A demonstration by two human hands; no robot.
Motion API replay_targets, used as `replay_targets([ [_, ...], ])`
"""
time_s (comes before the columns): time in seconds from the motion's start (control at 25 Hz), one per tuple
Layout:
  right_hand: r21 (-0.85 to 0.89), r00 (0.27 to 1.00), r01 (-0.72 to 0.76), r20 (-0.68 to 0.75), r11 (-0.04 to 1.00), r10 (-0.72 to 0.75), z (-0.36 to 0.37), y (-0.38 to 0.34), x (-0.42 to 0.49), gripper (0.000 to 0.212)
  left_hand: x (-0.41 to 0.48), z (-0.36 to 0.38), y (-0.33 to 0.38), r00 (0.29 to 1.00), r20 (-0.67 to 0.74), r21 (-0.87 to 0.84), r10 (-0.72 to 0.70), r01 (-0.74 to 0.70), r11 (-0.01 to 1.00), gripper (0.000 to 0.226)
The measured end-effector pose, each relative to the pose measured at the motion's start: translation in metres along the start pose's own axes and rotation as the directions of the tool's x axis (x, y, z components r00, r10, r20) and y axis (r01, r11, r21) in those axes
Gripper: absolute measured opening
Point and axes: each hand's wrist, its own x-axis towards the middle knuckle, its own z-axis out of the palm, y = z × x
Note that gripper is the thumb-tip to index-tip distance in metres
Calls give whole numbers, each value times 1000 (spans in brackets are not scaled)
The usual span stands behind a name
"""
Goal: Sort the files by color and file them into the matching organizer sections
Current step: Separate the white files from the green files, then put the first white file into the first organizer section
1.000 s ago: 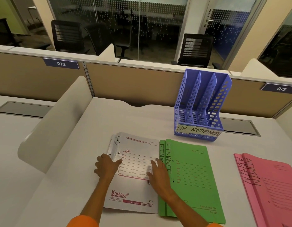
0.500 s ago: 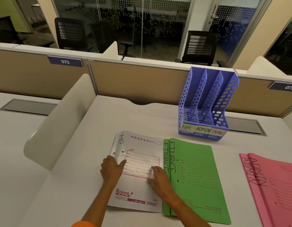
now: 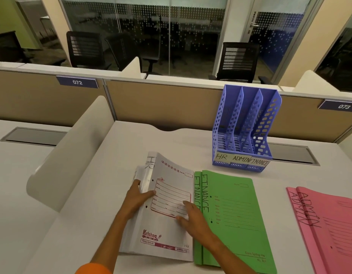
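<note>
White files marked HR (image 3: pixel 167 230) lie in a small stack at the desk's front centre. My left hand (image 3: pixel 136 198) grips the stack's left spine edge, which is raised off the desk. My right hand (image 3: pixel 193 216) lies flat on the top white file, fingers spread. Green files marked FINANCE (image 3: pixel 236 214) lie just right of the white ones. Pink files marked ADMIN (image 3: pixel 333 230) lie at the right edge. A blue three-section organizer (image 3: pixel 248 123), labelled HR, ADMIN, FINANCE, stands behind the green files with nothing in it.
A white curved divider (image 3: pixel 72 151) stands at the desk's left side. A tan partition (image 3: pixel 163 103) runs along the back, with cable trays (image 3: pixel 289 153) in front of it. Black office chairs stand beyond the partition.
My left hand has curled around the left edge of the white files and lifted that side. My right hand stays pressed on the top file.
</note>
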Motion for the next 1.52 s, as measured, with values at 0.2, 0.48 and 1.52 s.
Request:
replay_targets([
  [0.2, 120, 994, 30, -107, 992, -17, -37, -8, -3, 68, -22, 21, 51, 973, -81, 152, 216, -202, 967, 54],
  [0.48, 380, 969, 48, -241, 924, 49, -109, -23, -23, 68, -69, 67, 141, 828, -347, 66, 441, -448, 892, 45],
  [1.52, 858, 962, -73, -74, 509, 263, -239, 62, 58, 29, -80, 218, 247, 840, -387, -360, 380, -517, 777, 53],
])
